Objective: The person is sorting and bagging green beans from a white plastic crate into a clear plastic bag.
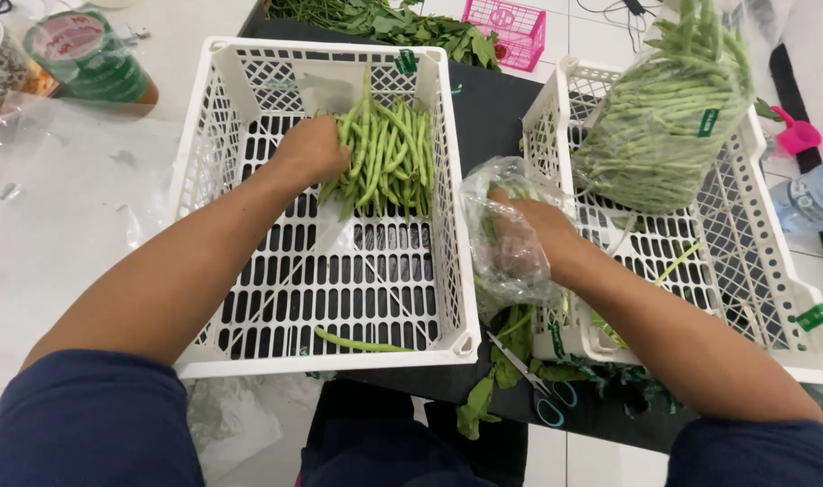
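My left hand (310, 150) reaches into a white slotted crate (213, 117) and grips a bunch of green beans (389, 153) lying at its far end. A single loose bean (357, 344) rests near the crate's front wall. My right hand (528, 236) is wrapped in a clear plastic bag (494, 271), between the two crates, fingers curled on the plastic. A second white crate (772, 280) on the right holds a large clear bag full of green beans (668, 117).
Scissors with blue handles (537, 383) lie on the dark mat below the right hand, among loose green leaves (492, 379). Leafy greens (402, 22) and a pink basket (506, 25) sit at the back. A tape roll (87, 54) and clear plastic sheets (59, 180) lie left.
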